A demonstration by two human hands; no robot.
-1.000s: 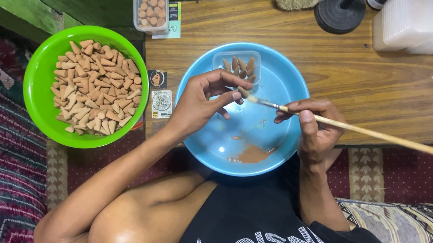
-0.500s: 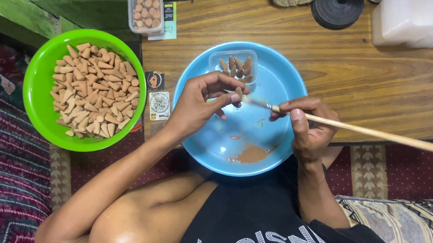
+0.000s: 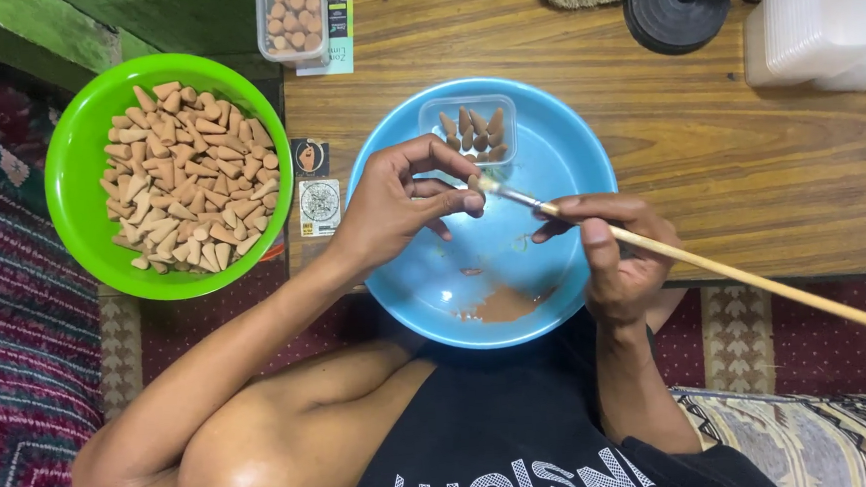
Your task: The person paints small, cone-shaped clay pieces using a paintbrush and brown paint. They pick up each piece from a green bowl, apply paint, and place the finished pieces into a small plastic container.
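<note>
The left hand pinches a small cone — the brush, gripped by the right hand, touches it from the right.

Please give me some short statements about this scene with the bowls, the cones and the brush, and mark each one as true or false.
1. The left hand pinches a small cone over the blue bowl. True.
2. The right hand holds a metal spoon. False: it holds a long thin brush with a wooden handle, its tip at the cone.
3. The green bowl is full of brown cones. True.
4. The small clear tray inside the blue bowl is empty. False: several cones stand in it.
5. Brown powder lies at the bottom of the blue bowl. True.
6. The green bowl stands on the wooden table. False: it sits left of the table, beyond its edge.
</note>
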